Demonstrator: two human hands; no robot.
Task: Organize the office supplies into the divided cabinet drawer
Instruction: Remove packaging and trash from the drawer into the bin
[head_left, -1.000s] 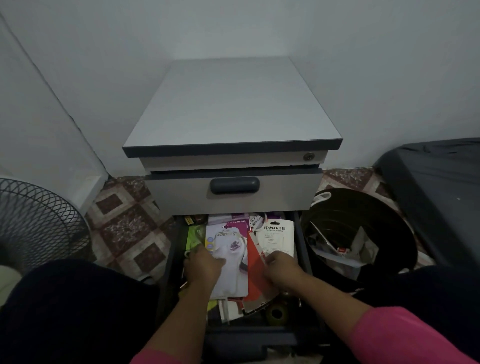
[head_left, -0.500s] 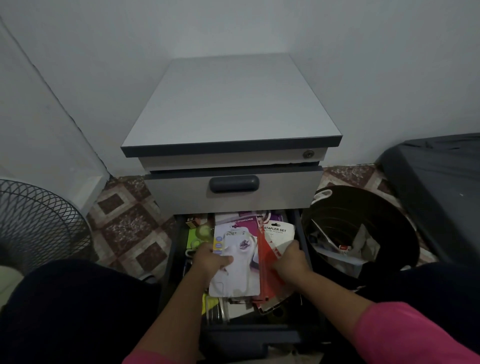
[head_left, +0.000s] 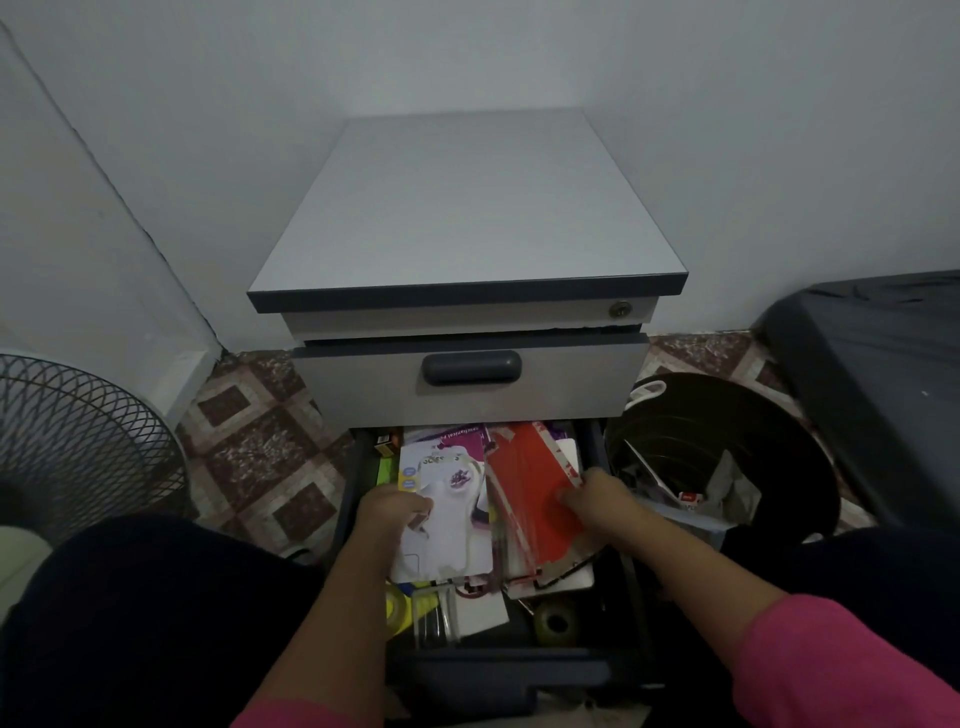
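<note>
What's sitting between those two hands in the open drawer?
In the head view, the left hand grips a white packet and the right hand presses a red packet. Those two packets, lying side by side, fill the stretch between them.

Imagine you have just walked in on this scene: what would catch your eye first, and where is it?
The bright red packet under the right hand stands out in the open bottom drawer. Beside it, the left hand grips a white blister pack. Above, the grey cabinet dominates the middle.

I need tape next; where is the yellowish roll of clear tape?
In the open drawer's near right corner lies the yellowish roll of clear tape, just below the red package.
</note>
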